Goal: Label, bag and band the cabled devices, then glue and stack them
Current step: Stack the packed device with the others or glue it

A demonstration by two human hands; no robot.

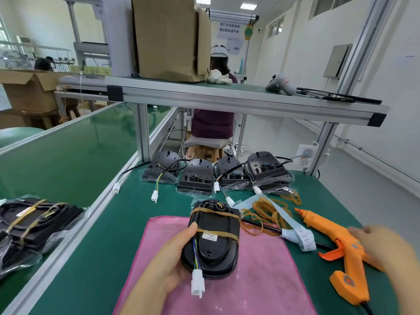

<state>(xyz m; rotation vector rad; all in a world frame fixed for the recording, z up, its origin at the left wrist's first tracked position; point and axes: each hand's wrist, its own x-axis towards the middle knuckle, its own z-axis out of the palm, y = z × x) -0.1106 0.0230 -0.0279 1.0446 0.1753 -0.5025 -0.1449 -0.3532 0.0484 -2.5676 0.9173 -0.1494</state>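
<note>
gripping the black device (216,246) in the left hand (172,262), thumb on its left edge, just above the pink cloth (261,280), 2 rubber bands (218,233) round it. with the right hand (384,248) blurred by the orange glue gun (336,244), cannot tell its grip.

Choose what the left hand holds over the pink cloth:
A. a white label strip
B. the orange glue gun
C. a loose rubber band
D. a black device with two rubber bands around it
D: the left hand grips the black banded device from its side, while the orange glue gun is on the table further to the right.
</note>
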